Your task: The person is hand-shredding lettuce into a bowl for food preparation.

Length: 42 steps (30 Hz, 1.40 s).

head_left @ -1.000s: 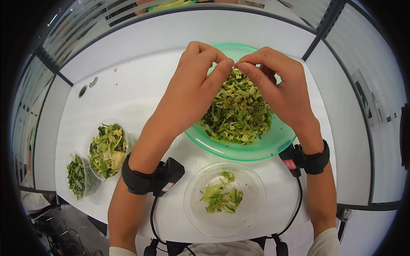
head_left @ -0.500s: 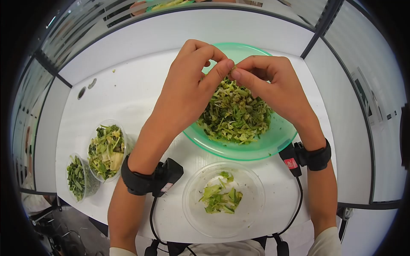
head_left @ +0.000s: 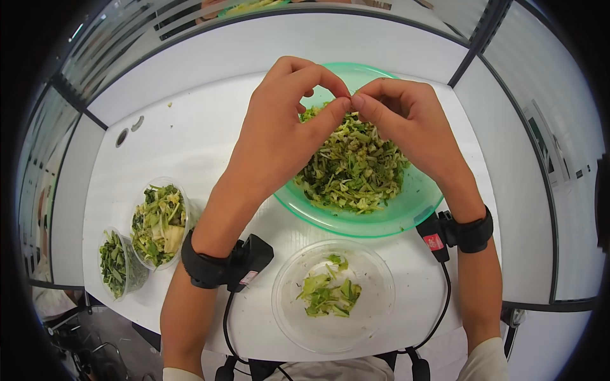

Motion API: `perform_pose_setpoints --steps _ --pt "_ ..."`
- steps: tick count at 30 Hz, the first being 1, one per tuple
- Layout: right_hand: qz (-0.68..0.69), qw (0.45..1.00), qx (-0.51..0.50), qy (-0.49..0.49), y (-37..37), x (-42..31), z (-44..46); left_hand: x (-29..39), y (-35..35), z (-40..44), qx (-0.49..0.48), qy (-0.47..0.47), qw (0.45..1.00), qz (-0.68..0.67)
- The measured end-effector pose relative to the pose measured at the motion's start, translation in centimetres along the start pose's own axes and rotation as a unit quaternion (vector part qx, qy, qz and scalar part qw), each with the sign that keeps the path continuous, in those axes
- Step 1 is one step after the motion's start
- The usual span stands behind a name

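Over the far part of a green plastic bowl [head_left: 416,202], my left hand [head_left: 286,117] and my right hand [head_left: 406,117] meet at the fingertips. Thumb and forefinger of each are pinched together. Whatever lies between the fingertips is too small or too hidden to name. Beneath them the bowl holds a heap of chopped leafy greens [head_left: 356,168], partly covered by both hands. Nearer to me stands a clear round container [head_left: 375,317] with a small clump of pale green leaf pieces [head_left: 329,293] in it.
At the left stand two clear tubs: a larger one with chopped greens [head_left: 159,222] and a smaller one with darker leaves [head_left: 113,267]. Black wrist devices [head_left: 219,263] with cables are strapped to both forearms. White panels [head_left: 286,47] enclose the table's back and sides.
My pinched fingertips have shifted slightly, and the right hand has risen a little. The bowl, container and tubs look the same.
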State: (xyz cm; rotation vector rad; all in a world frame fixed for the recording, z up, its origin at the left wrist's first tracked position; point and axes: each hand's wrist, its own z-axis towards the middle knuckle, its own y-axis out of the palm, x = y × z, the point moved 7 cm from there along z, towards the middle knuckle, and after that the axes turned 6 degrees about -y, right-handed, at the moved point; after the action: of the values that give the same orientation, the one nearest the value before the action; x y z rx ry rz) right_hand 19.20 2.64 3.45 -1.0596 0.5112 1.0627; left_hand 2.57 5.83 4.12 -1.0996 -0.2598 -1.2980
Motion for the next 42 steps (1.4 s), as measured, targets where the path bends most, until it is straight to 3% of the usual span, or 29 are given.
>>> perform_pose_setpoints --steps 12,18,21,28,38,42 --pt "0.028 0.998 -0.032 0.036 0.1 0.1 -0.1 0.2 -0.1 0.0 0.016 0.016 1.0 0.01" --pt "0.013 1.0 -0.019 0.009 -0.1 0.0 -0.1 0.1 0.0 -0.1 0.01 0.013 1.0 0.017" --pt "-0.047 0.998 -0.008 -0.03 -0.1 -0.5 -0.2 0.2 0.0 -0.3 0.013 0.013 0.999 0.027" --pt "-0.235 0.943 0.02 -0.235 0.7 -3.0 -0.7 -0.4 0.6 -0.4 -0.045 -0.035 0.998 0.037" --pt "-0.324 0.903 0.02 -0.282 1.2 -4.0 -1.2 -0.5 0.8 -0.5 -0.078 -0.088 0.993 -0.005" --pt "-0.34 0.89 0.036 -0.302 1.2 -4.1 -1.2 -0.8 0.9 -0.4 -0.077 -0.068 0.994 0.019"
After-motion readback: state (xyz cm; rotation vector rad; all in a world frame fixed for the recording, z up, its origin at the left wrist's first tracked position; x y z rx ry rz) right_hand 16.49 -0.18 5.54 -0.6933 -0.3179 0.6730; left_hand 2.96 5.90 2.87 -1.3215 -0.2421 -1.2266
